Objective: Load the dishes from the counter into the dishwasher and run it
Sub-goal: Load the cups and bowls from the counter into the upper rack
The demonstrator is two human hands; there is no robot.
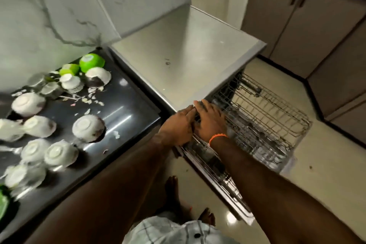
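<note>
Checked fabric [178, 232] at the person's waist fills the bottom edge, with two bare feet [172, 190] on the pale floor [316, 164] just beyond it. Both forearms reach forward to the front corner of a steel-topped dishwasher [188, 45]. Left hand [178, 125] and right hand [210, 119] lie side by side, touching, fingers laid fairly straight over the near edge of the pulled-out upper rack [265, 113]; blur hides whether any fingertip curls under the wire. An orange band [217, 136] circles the right wrist. A lower rack [217, 166] shows beneath, over the open door.

To the left, the dark glossy tabletop [126, 113] carries the dishes: many white bowls [88, 128] turned upside down, two bright green bowls [92, 62] near the marble wall [39, 16], steel cups [51, 89] beside them, and scattered food scraps [89, 99]. Beige cabinets [307, 16] stand at the upper right.
</note>
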